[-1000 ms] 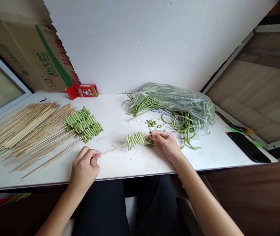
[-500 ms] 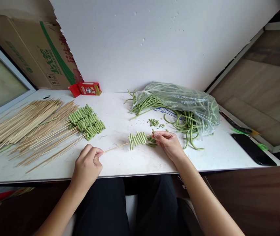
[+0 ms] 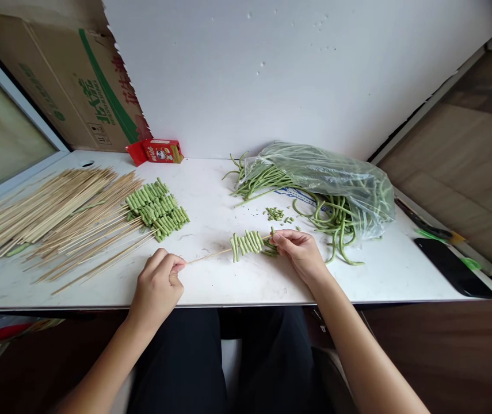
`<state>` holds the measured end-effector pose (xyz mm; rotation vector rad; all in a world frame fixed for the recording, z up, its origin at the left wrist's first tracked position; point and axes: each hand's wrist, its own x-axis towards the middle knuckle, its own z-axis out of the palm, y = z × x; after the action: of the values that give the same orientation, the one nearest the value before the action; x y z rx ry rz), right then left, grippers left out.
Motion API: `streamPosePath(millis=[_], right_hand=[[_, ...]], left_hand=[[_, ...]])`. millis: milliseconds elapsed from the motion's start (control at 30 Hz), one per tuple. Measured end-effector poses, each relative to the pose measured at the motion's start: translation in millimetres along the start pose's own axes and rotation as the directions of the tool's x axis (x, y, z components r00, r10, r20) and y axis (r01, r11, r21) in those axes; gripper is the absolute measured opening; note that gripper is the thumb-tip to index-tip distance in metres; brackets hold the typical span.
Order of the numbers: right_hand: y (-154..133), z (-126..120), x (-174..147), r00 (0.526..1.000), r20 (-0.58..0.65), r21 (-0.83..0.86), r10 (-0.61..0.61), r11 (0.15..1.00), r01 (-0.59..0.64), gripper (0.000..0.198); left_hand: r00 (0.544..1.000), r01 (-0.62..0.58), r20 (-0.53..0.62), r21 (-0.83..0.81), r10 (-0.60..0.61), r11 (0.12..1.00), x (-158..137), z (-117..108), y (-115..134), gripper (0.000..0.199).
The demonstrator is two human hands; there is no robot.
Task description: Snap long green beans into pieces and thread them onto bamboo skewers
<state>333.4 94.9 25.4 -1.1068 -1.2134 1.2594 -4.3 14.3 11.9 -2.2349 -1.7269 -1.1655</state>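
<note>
Between finger and thumb, my left hand pinches the near end of a thin wooden skewer. Several cut green bean pieces are threaded crosswise along its far half. My right hand is closed at the skewer's tip, pinching one more bean piece there. Partly hidden behind those fingers, a few loose cut pieces lie on the white table. To the left, filled bean skewers are laid together, their bare sticks pointing toward the lower left.
A heap of bare skewers covers the table's left side. Long green beans spill from a clear plastic bag at the back right, near small bean ends. A red box stands behind; a black phone lies far right.
The view has shifted slightly. Both hands keep their grip, with the skewer and its bean pieces held in nearly the same place.
</note>
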Motion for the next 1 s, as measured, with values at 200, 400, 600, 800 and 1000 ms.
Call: streamPosePath(millis=[200, 400, 600, 800, 1000], right_hand=[[0.3, 1.2, -0.7, 1.000, 0.002, -0.031, -0.020, 0.999, 0.020, 0.022], [-0.3, 3.2, -2.0, 1.000, -0.010, -0.054, -0.020, 0.998, 0.019, 0.025], [-1.9, 5.0, -2.7, 1.000, -0.015, -0.055, -0.027, 0.998, 0.026, 0.027], [-5.7, 5.6, -3.8, 1.000, 0.018, -0.045, -0.021, 0.999, 0.022, 0.029], [-5.7, 10.1, -6.4, 0.998, 0.058, -0.014, 0.025, 1.000, -0.024, 0.028]], left_hand=[[1.000, -0.006, 0.008, 0.000, 0.006, 1.000, -0.3, 0.2, -0.7, 0.029], [1.000, -0.003, 0.006, -0.003, 0.003, 1.000, -0.4, 0.1, -0.8, 0.030], [1.000, -0.003, 0.020, -0.019, 0.004, 1.000, -0.6, -0.2, -1.4, 0.032], [1.000, -0.014, 0.021, -0.025, 0.014, 1.000, 0.5, -1.2, 0.2, 0.033], [0.999, -0.024, 0.035, -0.034, 0.025, 0.999, 0.6, -1.4, 1.3, 0.032]])
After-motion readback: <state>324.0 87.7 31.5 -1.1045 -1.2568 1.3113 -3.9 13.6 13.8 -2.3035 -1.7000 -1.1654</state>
